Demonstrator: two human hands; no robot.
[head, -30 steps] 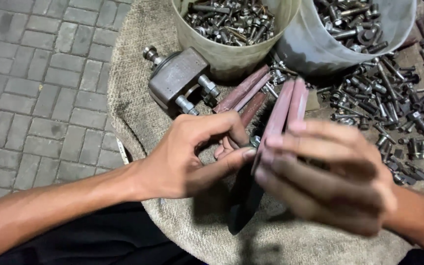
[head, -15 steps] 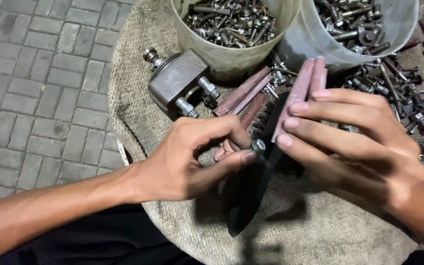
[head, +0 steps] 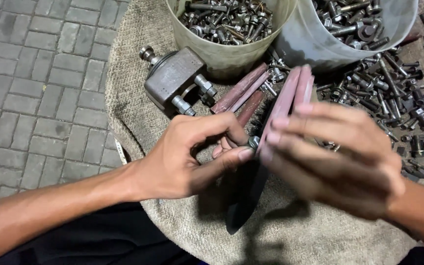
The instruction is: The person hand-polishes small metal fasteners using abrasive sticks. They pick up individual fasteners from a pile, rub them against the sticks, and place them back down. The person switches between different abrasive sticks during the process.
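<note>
1. The left hand (head: 182, 157) pinches a small nut (head: 253, 142) between its thumb tip and curled fingers, clamped against the lower edge of the flat bars.
2. The right hand (head: 334, 157) has its fingers closed together round a pair of reddish flat bars (head: 290, 98); the bars rise past the fingertips, tilted away from the person.
3. Below both hands lies burlap sacking (head: 320, 235).
4. Just beyond the left knuckles lie more reddish bars (head: 239, 91) and a grey metal clamp block (head: 175, 76).
5. Loose bolts (head: 398, 93) scatter beyond the right hand.
6. Farthest stand two buckets (head: 231, 54) of bolts and nuts.
</note>
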